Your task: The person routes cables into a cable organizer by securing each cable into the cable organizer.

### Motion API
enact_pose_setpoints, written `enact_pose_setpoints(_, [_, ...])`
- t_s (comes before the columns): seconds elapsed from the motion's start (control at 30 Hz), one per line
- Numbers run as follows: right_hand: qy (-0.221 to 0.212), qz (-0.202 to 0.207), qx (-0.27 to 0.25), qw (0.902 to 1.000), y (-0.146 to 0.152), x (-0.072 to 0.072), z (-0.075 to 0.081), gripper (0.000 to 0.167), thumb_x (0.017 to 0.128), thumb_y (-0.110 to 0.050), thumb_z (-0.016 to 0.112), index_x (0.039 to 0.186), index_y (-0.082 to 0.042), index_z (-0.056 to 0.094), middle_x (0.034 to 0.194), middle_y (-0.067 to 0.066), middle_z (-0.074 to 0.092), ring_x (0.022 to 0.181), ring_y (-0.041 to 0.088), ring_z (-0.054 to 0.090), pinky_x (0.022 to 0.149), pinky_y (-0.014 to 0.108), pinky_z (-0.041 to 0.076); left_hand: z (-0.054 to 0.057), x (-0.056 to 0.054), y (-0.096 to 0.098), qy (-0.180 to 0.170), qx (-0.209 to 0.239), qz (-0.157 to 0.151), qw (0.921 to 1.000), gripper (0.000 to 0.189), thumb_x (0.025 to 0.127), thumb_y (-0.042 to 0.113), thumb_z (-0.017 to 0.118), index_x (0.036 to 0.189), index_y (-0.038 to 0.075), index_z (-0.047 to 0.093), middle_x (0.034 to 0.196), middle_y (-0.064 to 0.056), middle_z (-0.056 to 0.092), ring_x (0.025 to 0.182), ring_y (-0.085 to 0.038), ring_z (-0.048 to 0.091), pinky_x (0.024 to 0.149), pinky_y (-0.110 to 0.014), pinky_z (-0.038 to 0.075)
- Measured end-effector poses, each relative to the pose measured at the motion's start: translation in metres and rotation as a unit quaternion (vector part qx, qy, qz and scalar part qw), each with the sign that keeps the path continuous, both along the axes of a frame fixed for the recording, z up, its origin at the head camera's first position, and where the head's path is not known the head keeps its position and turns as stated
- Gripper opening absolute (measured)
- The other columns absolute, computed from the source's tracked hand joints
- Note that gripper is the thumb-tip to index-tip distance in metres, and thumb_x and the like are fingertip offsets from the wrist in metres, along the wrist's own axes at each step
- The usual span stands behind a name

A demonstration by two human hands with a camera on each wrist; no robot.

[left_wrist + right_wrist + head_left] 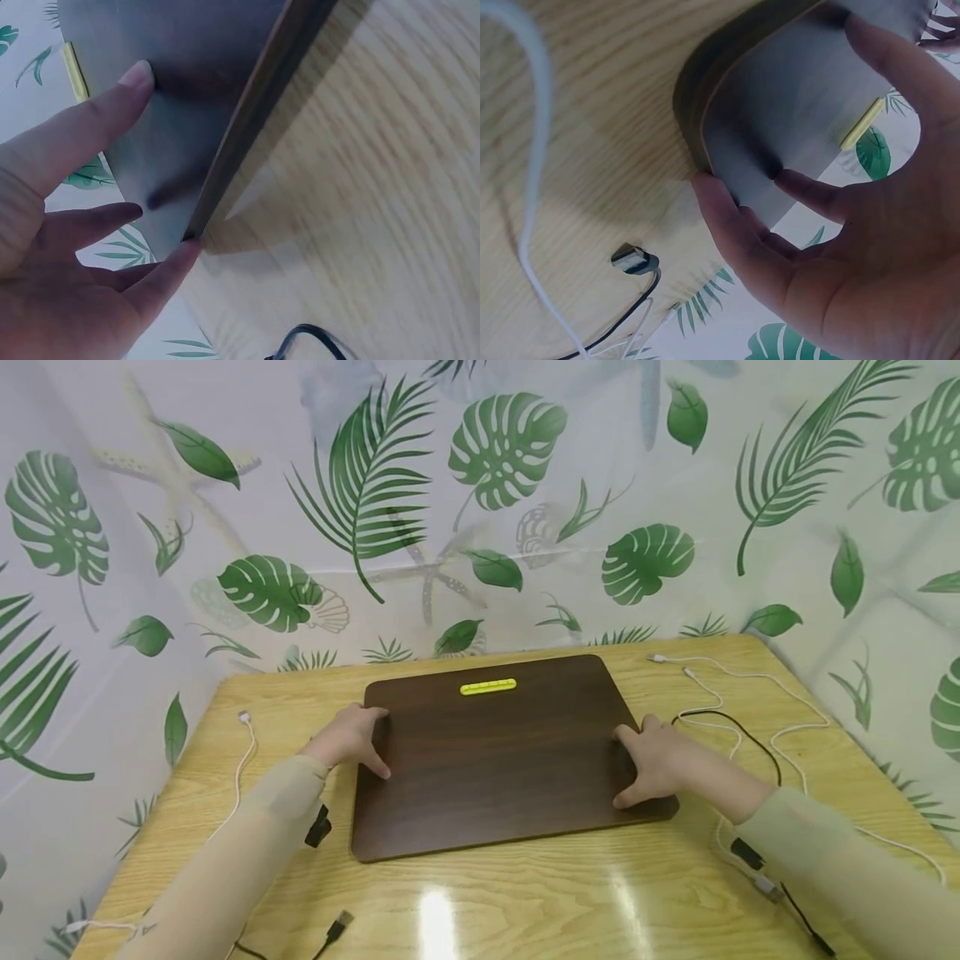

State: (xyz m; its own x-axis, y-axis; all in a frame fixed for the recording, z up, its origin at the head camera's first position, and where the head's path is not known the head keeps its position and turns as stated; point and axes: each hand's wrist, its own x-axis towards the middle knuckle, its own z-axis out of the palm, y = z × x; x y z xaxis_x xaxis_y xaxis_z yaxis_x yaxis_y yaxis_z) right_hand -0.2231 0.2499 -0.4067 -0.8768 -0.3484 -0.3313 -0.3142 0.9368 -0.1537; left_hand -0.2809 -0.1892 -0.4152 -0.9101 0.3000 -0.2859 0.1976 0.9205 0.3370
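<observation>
A dark brown board (495, 760) with rounded corners lies on the wooden table, a yellow bar (488, 687) near its far edge. At its left side is my left hand (349, 735), thumb and index fingertip over the top face and another fingertip (187, 251) right at the edge. My right hand (654, 760) holds the opposite side likewise. In the right wrist view, its thumb and index finger reach onto the top face while another fingertip (709, 187) meets the rim near a rounded corner. Both hands grip the board between them.
White cables (780, 735) and a black cable (757, 739) trail over the table on the right. Another white cable (240, 777) lies at the left. A black USB plug (339, 927) sits at the near edge. A leaf-patterned curtain (495, 527) stands behind the table.
</observation>
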Motion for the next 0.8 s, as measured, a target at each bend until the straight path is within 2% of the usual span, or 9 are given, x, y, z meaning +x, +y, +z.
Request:
enact_pose_setpoints(0.13, [0.003,-0.005,-0.014,0.9999,-0.001,0.003,0.001,0.103,0.076,-0.05,0.093,0.15,0.006,0.046,0.122,0.038,0.051,0.099,0.042,0.061,0.084,0.057,0.056,-0.001,0.003,-0.001,0.005,0.012,0.017,0.9998,0.107,0.072,0.019,0.1,0.157,-0.009,0.041,0.154,-0.039,0.045,0.143,-0.053,0.047,0.118,-0.057,0.045])
enact_pose_setpoints(0.23, [0.003,-0.01,-0.023,0.9997,0.0,0.003,0.001,0.103,0.076,-0.049,0.094,0.149,0.005,0.046,0.123,0.037,0.05,0.101,0.043,0.06,0.085,0.058,0.055,-0.002,0.008,0.0,0.012,0.004,0.022,0.9997,0.103,0.076,0.02,0.098,0.157,-0.01,0.041,0.153,-0.04,0.046,0.141,-0.053,0.05,0.116,-0.057,0.046])
enact_pose_setpoints(0.4, [0.004,-0.01,-0.035,0.9993,0.002,0.0,-0.001,0.104,0.073,-0.05,0.096,0.149,0.003,0.047,0.124,0.037,0.049,0.106,0.045,0.057,0.086,0.059,0.054,-0.001,0.021,0.001,0.012,-0.013,0.016,0.9997,0.097,0.08,0.026,0.095,0.154,-0.011,0.044,0.153,-0.04,0.043,0.138,-0.054,0.052,0.112,-0.058,0.05])
enact_pose_setpoints(0.67, [-0.002,0.009,-0.04,0.9992,0.0,-0.009,-0.002,0.109,0.072,-0.047,0.097,0.153,0.003,0.044,0.136,0.041,0.043,0.117,0.052,0.053,0.089,0.062,0.053,-0.002,0.045,0.0,0.007,-0.024,-0.001,0.9997,0.102,0.079,0.033,0.096,0.153,-0.013,0.043,0.156,-0.041,0.04,0.142,-0.056,0.047,0.114,-0.061,0.047])
enact_pose_setpoints(0.8, [-0.01,0.014,-0.038,0.9991,-0.002,-0.01,-0.002,0.109,0.073,-0.045,0.097,0.154,0.004,0.044,0.137,0.042,0.043,0.118,0.053,0.054,0.091,0.063,0.053,-0.004,0.052,0.001,0.004,-0.017,0.0,0.9998,0.104,0.078,0.032,0.097,0.153,-0.014,0.042,0.158,-0.042,0.038,0.144,-0.057,0.045,0.116,-0.06,0.045])
